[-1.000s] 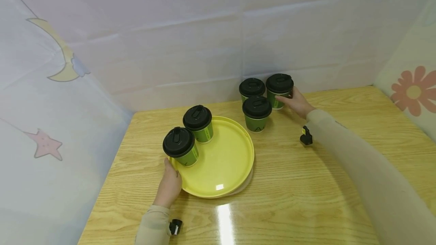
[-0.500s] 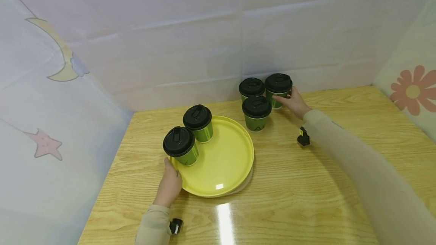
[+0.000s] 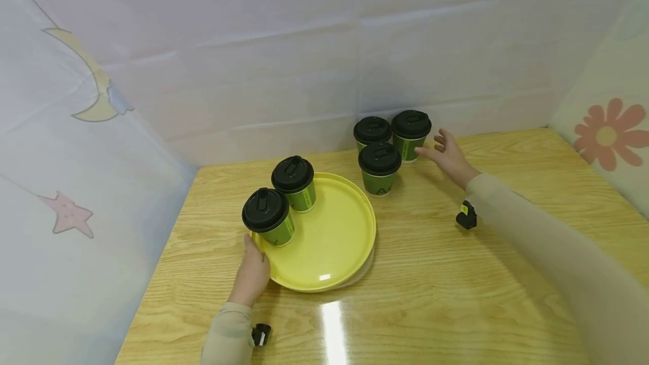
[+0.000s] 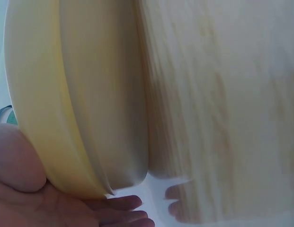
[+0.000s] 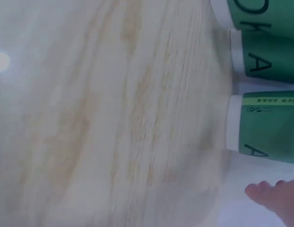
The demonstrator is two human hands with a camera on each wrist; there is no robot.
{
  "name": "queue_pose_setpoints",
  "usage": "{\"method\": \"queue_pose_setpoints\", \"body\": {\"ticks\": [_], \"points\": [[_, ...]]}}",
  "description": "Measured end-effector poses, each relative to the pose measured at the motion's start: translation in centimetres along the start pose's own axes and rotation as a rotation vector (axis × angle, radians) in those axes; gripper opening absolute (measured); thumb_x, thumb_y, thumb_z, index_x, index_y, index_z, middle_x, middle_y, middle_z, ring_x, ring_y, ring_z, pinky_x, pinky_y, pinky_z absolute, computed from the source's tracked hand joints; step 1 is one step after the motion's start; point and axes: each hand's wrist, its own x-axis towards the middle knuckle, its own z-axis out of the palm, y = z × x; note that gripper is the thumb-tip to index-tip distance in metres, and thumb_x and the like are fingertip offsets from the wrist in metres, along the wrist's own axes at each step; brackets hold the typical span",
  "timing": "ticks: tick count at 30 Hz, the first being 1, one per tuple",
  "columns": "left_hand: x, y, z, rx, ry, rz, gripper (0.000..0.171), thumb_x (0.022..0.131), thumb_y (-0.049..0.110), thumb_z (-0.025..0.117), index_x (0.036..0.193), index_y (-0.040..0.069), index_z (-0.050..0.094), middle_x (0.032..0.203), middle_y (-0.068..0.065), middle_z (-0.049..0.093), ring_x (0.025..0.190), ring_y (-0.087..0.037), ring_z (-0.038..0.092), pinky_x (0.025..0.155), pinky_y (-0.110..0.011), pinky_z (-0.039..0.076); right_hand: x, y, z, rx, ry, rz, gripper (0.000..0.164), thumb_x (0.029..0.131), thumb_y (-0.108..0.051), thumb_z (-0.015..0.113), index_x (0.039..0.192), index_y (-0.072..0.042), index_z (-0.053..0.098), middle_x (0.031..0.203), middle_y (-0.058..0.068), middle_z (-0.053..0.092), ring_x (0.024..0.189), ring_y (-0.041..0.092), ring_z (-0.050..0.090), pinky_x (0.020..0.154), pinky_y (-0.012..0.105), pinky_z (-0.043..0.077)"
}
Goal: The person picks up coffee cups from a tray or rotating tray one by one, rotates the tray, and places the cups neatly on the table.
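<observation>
Now we grip the rim of the yellow tray (image 3: 332, 241), left of centre on the wooden table (image 3: 431, 297), with our left hand (image 3: 254, 272). On the tray's left side stand a near cup (image 3: 269, 216) and a far cup (image 3: 294, 182). Our right hand (image 3: 450, 159) is loose, thumb and fingers parted, just right of the far-right cup (image 3: 410, 131). Left of that stand a front cup (image 3: 379, 168) and a rear cup (image 3: 372, 129). All 5 cups are green, black-lidded.

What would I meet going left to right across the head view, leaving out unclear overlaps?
Pink star, left hand, farther cup on the yellow tray, nearest cup off the tray, rightmost cup, right hand, red flower.
</observation>
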Motion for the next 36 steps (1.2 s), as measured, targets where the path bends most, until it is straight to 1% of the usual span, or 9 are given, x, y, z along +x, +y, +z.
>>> {"method": "queue_pose_setpoints", "body": {"ticks": [2, 7, 11, 15, 21, 27, 31, 35, 36], "points": [[-0.1, 0.2, 0.0, -0.006, -0.001, -0.003, 0.061, 0.101, 0.002, 0.028, 0.141, -0.023, -0.011, 0.144, -0.047, 0.011, 0.072, -0.030, 0.056, 0.058, -0.037, 0.045, -0.7, -0.2, -0.2, 0.000, 0.000, 0.001, 0.100, 0.096, -0.039, 0.059, 0.153, -0.011, -0.018, 0.160, 0.018, -0.009, 0.146, 0.039, 0.001, 0.115, 0.057, 0.014], [-0.3, 0.4, -0.1, -0.004, 0.011, 0.005, 0.061, 0.100, 0.001, 0.030, 0.140, -0.025, -0.009, 0.142, -0.049, 0.013, 0.097, -0.043, 0.058, 0.072, -0.044, 0.051, -2.9, -1.6, -0.2, 0.029, 0.001, -0.015, 0.097, 0.098, -0.033, 0.058, 0.154, -0.010, -0.017, 0.160, 0.019, -0.006, 0.146, 0.039, 0.002, 0.115, 0.056, 0.015], [-0.7, 0.7, -0.4, 0.013, 0.038, 0.019, 0.060, 0.100, 0.000, 0.032, 0.139, -0.027, -0.005, 0.141, -0.049, 0.015, 0.120, -0.051, 0.046, 0.091, -0.054, 0.047, -4.2, -2.2, -0.1, 0.021, -0.001, -0.047, 0.094, 0.098, -0.033, 0.058, 0.154, -0.008, -0.013, 0.160, 0.021, 0.002, 0.145, 0.040, 0.008, 0.114, 0.056, 0.018], [-1.0, 0.7, -0.6, 0.023, 0.065, 0.032, 0.059, 0.100, 0.001, 0.034, 0.140, -0.027, 0.000, 0.142, -0.048, 0.017, 0.128, -0.054, 0.035, 0.101, -0.059, 0.038, -5.2, -2.4, -0.1, 0.004, -0.010, -0.068, 0.092, 0.098, -0.034, 0.058, 0.155, -0.009, -0.010, 0.160, 0.020, 0.007, 0.145, 0.039, 0.013, 0.114, 0.056, 0.020], [-1.4, 0.9, -0.7, 0.043, 0.082, 0.040, 0.059, 0.102, 0.005, 0.036, 0.140, -0.027, 0.005, 0.143, -0.047, 0.018, 0.131, -0.055, 0.029, 0.106, -0.060, 0.030, -7.1, -3.4, -0.2, -0.005, -0.012, -0.102, 0.089, 0.099, -0.033, 0.056, 0.156, -0.009, -0.008, 0.159, 0.022, 0.008, 0.144, 0.039, 0.014, 0.113, 0.057, 0.019], [-1.7, 1.1, -0.9, 0.016, 0.079, 0.024, 0.059, 0.105, 0.010, 0.033, 0.142, -0.025, 0.004, 0.145, -0.046, 0.015, 0.134, -0.055, 0.023, 0.108, -0.060, 0.025, -8.6, -4.9, 0.4, 0.025, -0.014, -0.170, 0.084, 0.100, -0.028, 0.055, 0.156, -0.007, -0.004, 0.159, 0.021, 0.013, 0.142, 0.041, 0.018, 0.112, 0.057, 0.022], [-1.8, 1.0, -1.0, -0.011, 0.073, 0.007, 0.060, 0.106, 0.014, 0.032, 0.143, -0.023, 0.002, 0.147, -0.044, 0.011, 0.136, -0.054, 0.019, 0.110, -0.060, 0.021, -9.7, -6.1, 1.3, 0.065, -0.028, -0.216, 0.079, 0.101, -0.020, 0.055, 0.156, -0.003, 0.000, 0.157, 0.021, 0.020, 0.140, 0.040, 0.023, 0.111, 0.042, 0.032], [-2.2, 1.1, -1.0, -0.028, 0.073, 0.014, 0.061, 0.106, 0.016, 0.030, 0.144, -0.023, 0.002, 0.148, -0.044, 0.009, 0.137, -0.054, 0.016, 0.111, -0.060, 0.019, -10.4, -7.0, 2.1, 0.109, -0.041, -0.257, 0.076, 0.100, -0.013, 0.054, 0.155, 0.000, 0.003, 0.155, 0.022, 0.022, 0.139, 0.040, 0.026, 0.105, 0.024, 0.038], [-2.3, 1.1, -1.0, -0.031, 0.074, 0.018, 0.061, 0.107, 0.017, 0.030, 0.143, -0.023, 0.002, 0.147, -0.044, 0.009, 0.136, -0.054, 0.016, 0.111, -0.061, 0.019, -10.5, -7.2, 2.3, 0.120, -0.046, -0.271, 0.075, 0.100, -0.011, 0.053, 0.155, 0.000, 0.003, 0.155, 0.024, 0.022, 0.138, 0.041, 0.026, 0.103, 0.022, 0.038]]}}
